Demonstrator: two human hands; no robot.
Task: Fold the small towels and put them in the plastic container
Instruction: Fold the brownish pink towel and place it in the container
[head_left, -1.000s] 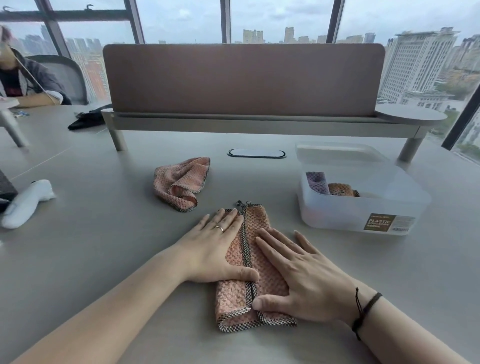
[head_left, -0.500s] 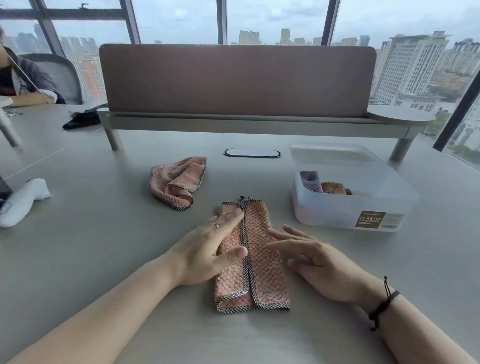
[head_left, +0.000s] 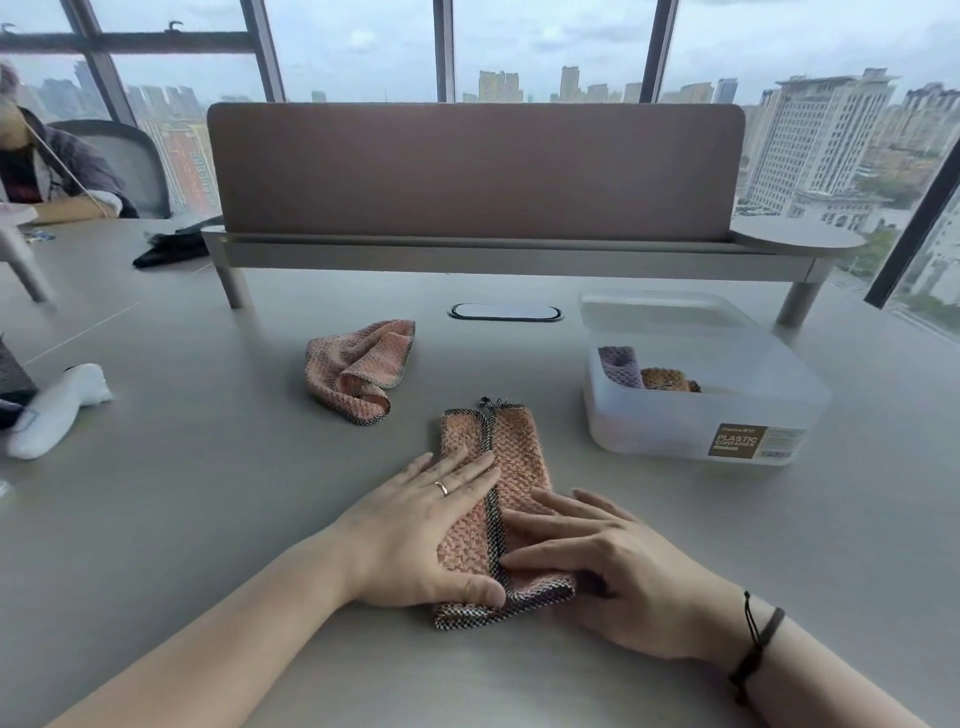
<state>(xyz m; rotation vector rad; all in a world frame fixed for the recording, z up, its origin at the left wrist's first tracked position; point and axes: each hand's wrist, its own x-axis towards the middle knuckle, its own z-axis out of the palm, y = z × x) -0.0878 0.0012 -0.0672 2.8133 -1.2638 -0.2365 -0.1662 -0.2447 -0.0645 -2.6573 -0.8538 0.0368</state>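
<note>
Both hands lie flat on the folded pink towel (head_left: 514, 457) near the tabletop's front edge — left hand (head_left: 421, 530) and right hand (head_left: 597, 561) gripping nothing; its long axis runs away from them, plastic container (head_left: 701, 415) nearer the right

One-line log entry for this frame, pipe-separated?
stage: folding | left hand: flat on pink towel | right hand: fingers on same towel | second pink towel: crumpled, unfolded | container: open, two towels inside

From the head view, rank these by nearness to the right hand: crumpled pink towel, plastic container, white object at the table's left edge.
From the right hand:
1. Plastic container, ahead, slightly right.
2. Crumpled pink towel, ahead-left.
3. White object, far left edge.
</note>
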